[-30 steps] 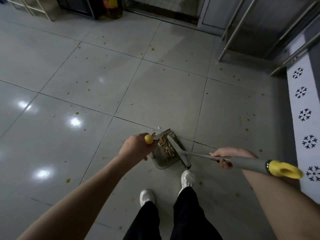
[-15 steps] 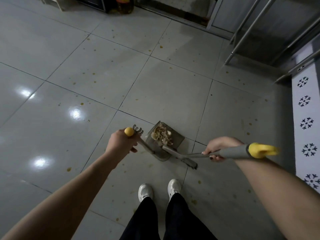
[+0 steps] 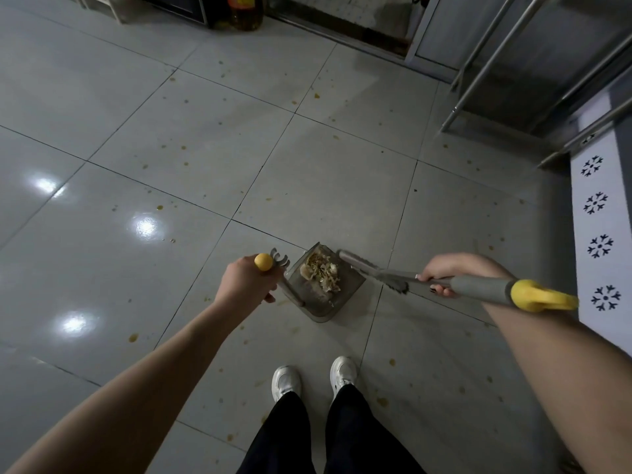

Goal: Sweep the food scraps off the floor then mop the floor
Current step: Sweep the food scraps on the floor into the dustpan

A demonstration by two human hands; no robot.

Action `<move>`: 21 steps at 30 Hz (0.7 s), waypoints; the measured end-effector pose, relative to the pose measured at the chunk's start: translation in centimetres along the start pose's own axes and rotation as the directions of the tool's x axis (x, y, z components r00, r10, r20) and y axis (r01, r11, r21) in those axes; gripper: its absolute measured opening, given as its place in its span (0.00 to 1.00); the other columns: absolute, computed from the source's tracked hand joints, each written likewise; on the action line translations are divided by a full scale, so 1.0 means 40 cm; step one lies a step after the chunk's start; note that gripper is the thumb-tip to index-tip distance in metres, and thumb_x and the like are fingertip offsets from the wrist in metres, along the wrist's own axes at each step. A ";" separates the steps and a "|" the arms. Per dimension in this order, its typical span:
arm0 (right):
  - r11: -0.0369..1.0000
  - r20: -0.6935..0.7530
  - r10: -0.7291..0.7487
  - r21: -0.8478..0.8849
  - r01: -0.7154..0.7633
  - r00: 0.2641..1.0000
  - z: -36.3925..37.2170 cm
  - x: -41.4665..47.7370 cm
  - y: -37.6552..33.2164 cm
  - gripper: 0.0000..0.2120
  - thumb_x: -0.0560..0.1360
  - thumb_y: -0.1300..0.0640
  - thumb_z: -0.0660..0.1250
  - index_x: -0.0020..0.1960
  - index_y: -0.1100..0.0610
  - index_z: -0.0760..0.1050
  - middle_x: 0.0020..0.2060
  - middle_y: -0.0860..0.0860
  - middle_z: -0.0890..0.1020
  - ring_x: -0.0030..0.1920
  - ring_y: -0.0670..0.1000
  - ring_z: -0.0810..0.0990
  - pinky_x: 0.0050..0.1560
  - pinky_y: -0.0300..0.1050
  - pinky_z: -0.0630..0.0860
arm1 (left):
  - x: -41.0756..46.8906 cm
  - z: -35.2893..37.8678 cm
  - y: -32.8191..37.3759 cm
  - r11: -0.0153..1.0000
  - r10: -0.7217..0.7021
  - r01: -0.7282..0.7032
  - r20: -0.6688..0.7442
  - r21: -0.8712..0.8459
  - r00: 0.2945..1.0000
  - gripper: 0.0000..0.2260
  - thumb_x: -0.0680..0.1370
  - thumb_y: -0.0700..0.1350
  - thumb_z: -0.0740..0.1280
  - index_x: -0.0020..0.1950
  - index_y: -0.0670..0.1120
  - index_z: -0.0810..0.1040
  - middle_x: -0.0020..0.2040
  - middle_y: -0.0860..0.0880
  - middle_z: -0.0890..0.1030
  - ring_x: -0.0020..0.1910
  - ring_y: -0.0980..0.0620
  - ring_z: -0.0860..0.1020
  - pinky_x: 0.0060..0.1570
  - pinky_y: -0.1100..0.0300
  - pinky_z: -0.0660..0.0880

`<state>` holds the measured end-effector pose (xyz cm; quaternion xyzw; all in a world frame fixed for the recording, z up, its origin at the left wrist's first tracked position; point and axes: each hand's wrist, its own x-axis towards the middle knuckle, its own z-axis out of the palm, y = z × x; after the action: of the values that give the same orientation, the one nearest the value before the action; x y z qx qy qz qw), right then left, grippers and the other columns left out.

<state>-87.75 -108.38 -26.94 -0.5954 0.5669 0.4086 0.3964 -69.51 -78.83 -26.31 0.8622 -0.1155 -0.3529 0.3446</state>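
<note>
I see left hand (image 3: 244, 283) fingers curled round dustpan handle (image 3: 263, 262), right hand (image 3: 453, 271) fingers gripping broom handle (image 3: 478, 289). Broom head (image 3: 371, 270) lies across dustpan (image 3: 319, 311) right edge; food scraps (image 3: 321, 271) piled inside dustpan; stained floor (image 3: 328, 186) surrounds dustpan.

Grey dustpan (image 3: 319, 309) holds pale food scraps (image 3: 321, 271); the broom (image 3: 374, 272) lies along its right edge.

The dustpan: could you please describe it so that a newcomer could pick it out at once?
On the grey tiled floor, look just ahead of the person's white shoes. The dustpan is the translucent grey scoop there, its handle gripped by the left hand; unlike the broom beside it, it holds a pile of pale food scraps.
</note>
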 end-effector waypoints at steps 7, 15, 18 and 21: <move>0.914 0.214 0.025 0.392 -0.109 0.977 -0.022 0.010 0.022 0.17 0.81 0.50 0.56 0.38 0.58 0.65 0.17 0.50 0.67 0.13 0.44 0.68 0.14 0.30 0.65 | 0.009 0.009 0.063 0.991 0.052 -0.052 0.000 0.121 0.999 0.10 0.74 0.51 0.68 0.39 0.45 0.78 0.32 0.49 0.83 0.24 0.58 0.80 0.21 0.69 0.66; 0.920 0.151 -0.032 0.390 -0.029 0.988 0.028 0.031 -0.024 0.17 0.82 0.53 0.54 0.37 0.59 0.64 0.16 0.50 0.67 0.13 0.44 0.66 0.14 0.29 0.63 | 0.012 -0.045 0.126 0.961 0.068 -0.058 -0.029 0.270 0.997 0.11 0.74 0.51 0.68 0.36 0.45 0.77 0.31 0.47 0.83 0.31 0.51 0.82 0.35 0.58 0.78; 0.914 0.110 -0.037 0.406 -0.011 0.993 0.034 0.051 -0.035 0.17 0.83 0.53 0.53 0.37 0.58 0.63 0.14 0.50 0.66 0.12 0.44 0.65 0.15 0.27 0.63 | 0.028 -0.071 0.154 0.957 0.045 -0.034 -0.033 0.288 0.998 0.12 0.74 0.51 0.69 0.40 0.42 0.79 0.32 0.45 0.84 0.35 0.49 0.83 0.39 0.56 0.79; 0.879 0.068 -0.049 0.476 0.011 0.996 0.026 0.082 -0.044 0.18 0.83 0.54 0.54 0.36 0.59 0.62 0.13 0.51 0.66 0.11 0.44 0.64 0.15 0.27 0.62 | 0.043 -0.082 0.184 0.954 0.021 -0.007 -0.043 0.299 0.999 0.12 0.74 0.51 0.69 0.43 0.41 0.79 0.34 0.45 0.84 0.37 0.49 0.83 0.39 0.56 0.79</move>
<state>-85.97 -108.47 -30.37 -0.4725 0.6244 0.2741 0.5584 -65.68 -83.33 -20.57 0.9114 -0.1658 -0.3092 0.2152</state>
